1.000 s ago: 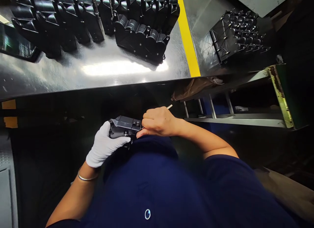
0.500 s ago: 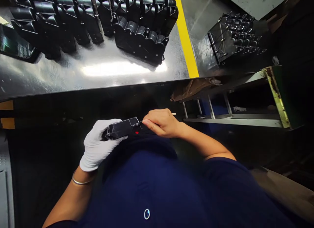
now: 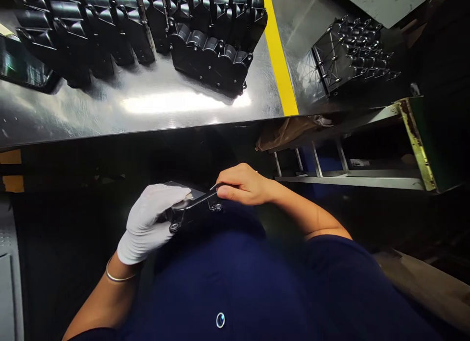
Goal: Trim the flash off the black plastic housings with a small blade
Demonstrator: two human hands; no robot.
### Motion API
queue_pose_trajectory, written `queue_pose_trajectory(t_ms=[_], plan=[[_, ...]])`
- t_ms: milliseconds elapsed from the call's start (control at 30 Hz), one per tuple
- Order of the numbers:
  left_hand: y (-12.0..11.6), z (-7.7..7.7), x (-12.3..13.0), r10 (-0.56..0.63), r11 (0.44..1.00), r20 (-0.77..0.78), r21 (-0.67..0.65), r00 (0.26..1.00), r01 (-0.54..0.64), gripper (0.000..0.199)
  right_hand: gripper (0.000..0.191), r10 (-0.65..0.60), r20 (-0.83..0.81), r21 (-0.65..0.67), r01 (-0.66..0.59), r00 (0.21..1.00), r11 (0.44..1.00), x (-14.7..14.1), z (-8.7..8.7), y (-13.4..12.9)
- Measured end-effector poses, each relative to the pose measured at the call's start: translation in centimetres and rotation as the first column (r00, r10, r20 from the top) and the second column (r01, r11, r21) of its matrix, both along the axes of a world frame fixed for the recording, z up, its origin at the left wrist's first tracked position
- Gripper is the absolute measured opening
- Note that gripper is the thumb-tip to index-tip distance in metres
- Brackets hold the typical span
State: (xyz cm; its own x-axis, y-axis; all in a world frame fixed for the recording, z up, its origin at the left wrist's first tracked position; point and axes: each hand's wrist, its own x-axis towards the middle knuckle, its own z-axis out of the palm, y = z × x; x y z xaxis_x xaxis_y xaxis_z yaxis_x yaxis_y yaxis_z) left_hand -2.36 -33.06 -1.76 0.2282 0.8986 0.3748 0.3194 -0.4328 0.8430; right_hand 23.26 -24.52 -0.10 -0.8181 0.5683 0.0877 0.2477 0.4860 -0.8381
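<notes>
My left hand (image 3: pixel 149 216), in a white glove, grips a black molded plastic part (image 3: pixel 196 207) at its left end. The part is held in front of my body, tilted, with a round screw boss showing at its lower corner. My bare right hand (image 3: pixel 246 185) is closed around a thin blade-like tool (image 3: pixel 216 186). Its tip lies at the part's right-hand edge; whether it touches is hard to tell. Most of the tool is hidden inside my fingers, so its exact kind does not show.
Beyond my hands runs a metal table (image 3: pixel 154 108) bearing rows of black molded parts (image 3: pixel 211 61) and a yellow tape strip (image 3: pixel 281 61). More black parts (image 3: pixel 352 52) are stacked at right. Below them stands a metal rack (image 3: pixel 348 180) with brown wrapping (image 3: pixel 290 133).
My left hand has turned the black part over, so another face and its screw boss now show. The right hand has tilted slightly, with the tool staying by the part's right end.
</notes>
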Motion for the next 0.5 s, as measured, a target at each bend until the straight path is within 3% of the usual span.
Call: queue_pose_trajectory(t_ms=[67, 167, 233, 300, 367, 433, 500], plan=[[0.1, 0.0, 0.0, -0.029, 1.0, 0.01, -0.004, 1.0, 0.029, 0.048, 0.051, 0.084, -0.033, -0.061, -0.086, 0.996, 0.994, 0.2, 0.3, -0.1], [0.1, -0.1, 0.1, 0.009, 1.0, -0.002, -0.026, 1.0, -0.009, 0.044, 0.057, 0.107, -0.073, -0.062, -0.112, 0.992, 0.992, 0.3, 0.5, -0.2], [0.0, -0.2, 0.1, 0.089, 0.981, -0.008, -0.173, 0.996, -0.089, 0.041, 0.057, 0.089, -0.088, 0.014, -0.088, 0.992, 0.996, 0.2, 0.5, -0.2], [0.0, 0.0, -0.1, 0.171, 0.889, 0.021, -0.435, 0.985, -0.145, 0.045, 0.055, 0.064, -0.108, 0.153, -0.047, 0.992, 0.987, -0.1, 0.6, -0.1], [0.2, 0.2, -0.4, 0.216, 0.734, 0.106, -0.673, 0.971, -0.09, 0.052, 0.054, 0.043, -0.111, 0.322, -0.005, 0.993, 0.947, -0.6, 0.7, 0.2], [0.5, 0.4, -0.7, 0.197, 0.622, 0.196, -0.783, 0.961, 0.032, 0.054, 0.056, 0.046, -0.07, 0.447, -0.01, 0.996, 0.895, -1.2, 0.9, 0.4], [0.8, 0.5, -0.8, 0.125, 0.575, 0.264, -0.805, 0.956, 0.146, 0.05, 0.058, 0.07, -0.006, 0.499, -0.058, 0.998, 0.864, -1.7, 1.1, 0.6]])
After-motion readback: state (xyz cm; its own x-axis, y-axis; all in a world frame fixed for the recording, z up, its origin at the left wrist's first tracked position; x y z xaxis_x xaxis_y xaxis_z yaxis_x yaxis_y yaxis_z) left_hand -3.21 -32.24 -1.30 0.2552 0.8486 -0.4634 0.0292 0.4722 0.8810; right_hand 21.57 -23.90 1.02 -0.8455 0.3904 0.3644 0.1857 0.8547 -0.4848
